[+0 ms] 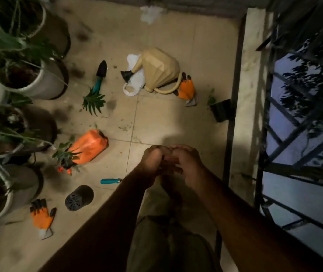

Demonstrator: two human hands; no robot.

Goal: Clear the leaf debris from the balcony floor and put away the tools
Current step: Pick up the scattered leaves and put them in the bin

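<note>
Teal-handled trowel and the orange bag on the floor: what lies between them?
In the head view, a cut green leaf sprig lies between the trowel and the orange bag, at the trowel's handle end; beyond it, soiled tile.

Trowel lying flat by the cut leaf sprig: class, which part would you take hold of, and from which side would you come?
Take the teal handle, coming from above at the near end. The trowel lies flat, black blade pointing away, and the handle is the narrow, rounded part. The leaf sprig lies at its end, so hold mid-handle.
</note>
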